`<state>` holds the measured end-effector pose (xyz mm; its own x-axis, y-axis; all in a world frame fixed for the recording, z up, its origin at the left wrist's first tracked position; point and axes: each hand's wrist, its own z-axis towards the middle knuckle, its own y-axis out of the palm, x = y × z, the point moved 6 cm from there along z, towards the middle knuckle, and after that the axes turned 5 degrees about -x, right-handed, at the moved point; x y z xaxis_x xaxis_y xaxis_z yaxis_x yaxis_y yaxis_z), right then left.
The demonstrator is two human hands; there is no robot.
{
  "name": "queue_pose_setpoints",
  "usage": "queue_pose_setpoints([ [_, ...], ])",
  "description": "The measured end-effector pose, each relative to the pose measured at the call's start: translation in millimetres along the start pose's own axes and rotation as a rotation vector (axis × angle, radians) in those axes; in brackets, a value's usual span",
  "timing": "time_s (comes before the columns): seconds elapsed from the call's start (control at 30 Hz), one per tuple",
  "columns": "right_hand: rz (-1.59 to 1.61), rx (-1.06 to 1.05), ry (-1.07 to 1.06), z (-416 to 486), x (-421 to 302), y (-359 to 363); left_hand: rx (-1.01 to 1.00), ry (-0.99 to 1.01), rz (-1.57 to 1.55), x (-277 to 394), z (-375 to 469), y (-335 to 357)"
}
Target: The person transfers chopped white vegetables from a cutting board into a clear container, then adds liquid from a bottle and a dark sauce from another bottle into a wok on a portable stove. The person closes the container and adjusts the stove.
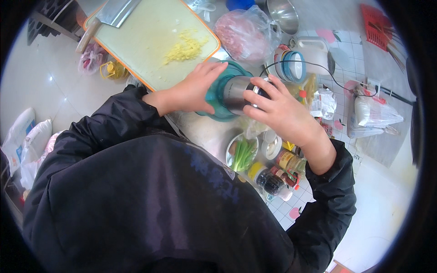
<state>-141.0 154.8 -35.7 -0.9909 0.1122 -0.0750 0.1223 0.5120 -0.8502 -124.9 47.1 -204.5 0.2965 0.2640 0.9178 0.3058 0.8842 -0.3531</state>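
Observation:
An electric food chopper with a steel motor unit (235, 94) and a green lid stands in front of me. My left hand (194, 87) holds the side of its green lid or bowl (218, 114), fingers spread around it. My right hand (273, 105) grips the dark top of the motor unit, and a black cord (315, 64) runs from near it toward the wall. Beyond the left hand lies a pale cutting board (136, 51) with an orange edge, bearing finely chopped yellow pieces (187, 47). A cleaver (114, 13) with a wooden handle rests across the board's far left corner.
Minced meat in a plastic bag (237, 34) and a steel bowl (283, 17) stand behind the chopper. Stacked bowls (293, 66) are to the right. Nearer are a bowl of green stalks (243, 152), a small white bowl (272, 148) and several sauce bottles (268, 177).

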Motion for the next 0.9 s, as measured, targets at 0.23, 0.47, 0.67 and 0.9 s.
queue_pose_setpoints([
  [0.23,-0.008,0.051,-0.06,6,4,11,0.085,-0.009,0.013,-9,-8,10],
  [0.47,0.175,0.09,0.067,1,17,18,0.061,0.001,0.054,-10,-5,11],
  [0.67,0.535,0.434,0.519,-20,32,27,0.076,-0.171,-0.045,-28,-15,19],
  [0.9,0.635,0.463,0.54,-26,35,57,0.034,-0.115,0.005,-26,-11,15],
])
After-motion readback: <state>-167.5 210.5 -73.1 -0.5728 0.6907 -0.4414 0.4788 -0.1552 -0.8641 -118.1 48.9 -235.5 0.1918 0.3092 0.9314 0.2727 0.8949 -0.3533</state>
